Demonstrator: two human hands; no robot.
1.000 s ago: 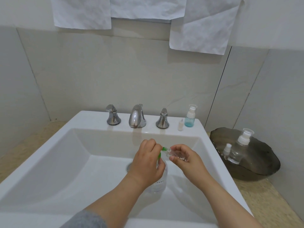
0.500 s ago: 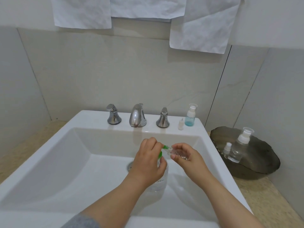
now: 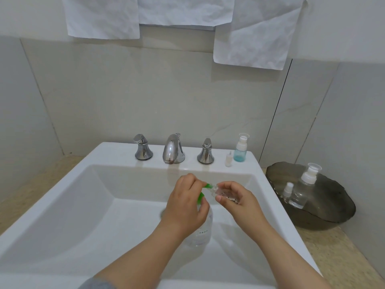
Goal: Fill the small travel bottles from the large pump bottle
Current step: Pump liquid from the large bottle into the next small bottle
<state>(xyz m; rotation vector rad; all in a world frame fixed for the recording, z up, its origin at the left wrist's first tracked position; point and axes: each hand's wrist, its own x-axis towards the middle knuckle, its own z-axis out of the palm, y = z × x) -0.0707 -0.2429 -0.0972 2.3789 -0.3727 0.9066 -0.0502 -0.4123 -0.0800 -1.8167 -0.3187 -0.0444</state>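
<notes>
Watching the fill step over the sink (image 3: 62,205). The left hand (image 3: 185,203) is gripping the green pump head, fingers curled round it. The pump bottle (image 3: 203,230) is standing upright in the basin under that hand, near the drain. Its nozzle (image 3: 208,186) is pointing right, the tip meeting the mouth of the travel bottle (image 3: 220,189). The right hand (image 3: 237,197) is pinching this small clear bottle between thumb and fingers and holding it tilted, neck towards the nozzle, above the basin and resting on nothing. Whether liquid is flowing, and how full the bottle is, cannot be told from here.

Judgement: the mouth is narrow, so the tip should be sitting inside it before each press. Short, slow strokes seem safest. The tilt should be easing towards upright as the level rises, or the contents may be running back out. Working over the basin is catching any drips.

Further right, a vial (image 3: 228,159) and a blue bottle (image 3: 240,151) are standing on the ledge. Two capped clear bottles are waiting on a dark tray (image 3: 333,205).
</notes>
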